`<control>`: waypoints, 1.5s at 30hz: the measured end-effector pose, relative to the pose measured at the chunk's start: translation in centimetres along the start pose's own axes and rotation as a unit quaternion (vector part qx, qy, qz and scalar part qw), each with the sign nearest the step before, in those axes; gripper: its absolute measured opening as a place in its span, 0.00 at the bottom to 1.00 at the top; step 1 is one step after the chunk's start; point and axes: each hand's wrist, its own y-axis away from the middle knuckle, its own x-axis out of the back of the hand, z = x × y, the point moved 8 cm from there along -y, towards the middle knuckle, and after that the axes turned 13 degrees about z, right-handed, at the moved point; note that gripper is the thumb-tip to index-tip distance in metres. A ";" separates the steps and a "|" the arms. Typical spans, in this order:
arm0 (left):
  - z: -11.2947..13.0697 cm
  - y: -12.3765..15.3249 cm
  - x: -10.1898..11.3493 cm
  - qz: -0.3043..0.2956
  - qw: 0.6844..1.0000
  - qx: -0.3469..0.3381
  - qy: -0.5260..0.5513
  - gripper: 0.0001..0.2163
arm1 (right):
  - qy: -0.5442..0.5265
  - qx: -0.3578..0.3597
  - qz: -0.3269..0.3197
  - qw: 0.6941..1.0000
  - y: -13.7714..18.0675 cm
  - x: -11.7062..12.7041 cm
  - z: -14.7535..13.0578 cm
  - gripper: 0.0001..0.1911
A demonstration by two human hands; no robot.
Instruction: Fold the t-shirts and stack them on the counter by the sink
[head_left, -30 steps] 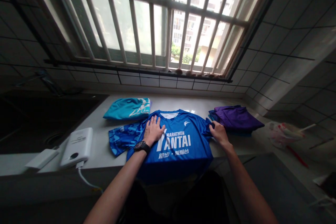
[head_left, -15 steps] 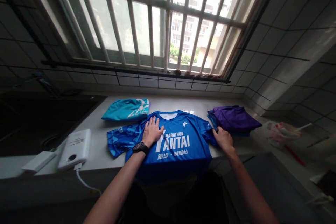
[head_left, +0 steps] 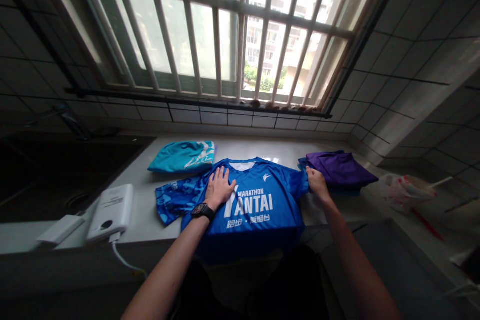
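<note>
A blue T-shirt (head_left: pixel 250 205) with white lettering lies front up on the counter, its hem hanging over the front edge. My left hand (head_left: pixel 220 187), a black watch on its wrist, rests flat on the shirt's chest with fingers spread. On the other side, my right hand (head_left: pixel 317 181) pinches the end of the sleeve on the right. The patterned sleeve on the left lies stretched out. Folded turquoise clothing (head_left: pixel 183 156) sits behind that sleeve. Close beyond my right hand is a folded purple and blue pile of clothing (head_left: pixel 339 169).
A white power bank (head_left: pixel 111 212) with a cable and a small white box (head_left: pixel 61 230) lie at the front left. The dark sink (head_left: pixel 75 175) is far left. At right sits a plastic bag (head_left: pixel 403 192). A barred window (head_left: pixel 215 40) rises behind the white counter (head_left: pixel 150 210).
My right hand has moved up and slightly inward with the sleeve end, pulling the sleeve straighter toward the purple pile. My left hand stays on the chest.
</note>
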 end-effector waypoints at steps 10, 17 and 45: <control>0.0 0.1 0.1 0.005 1.000 -0.001 0.001 0.30 | -0.206 0.162 -0.279 0.924 7.3 -4.1 -7.8 0.28; 0.1 0.1 0.2 -0.004 1.000 0.000 -0.001 0.30 | 0.038 0.322 -0.309 0.894 11.5 -9.4 -6.9 0.23; -18.6 3.9 7.8 -0.037 0.966 0.245 -0.079 0.24 | 0.157 0.315 -0.205 0.913 10.9 -11.5 -4.7 0.30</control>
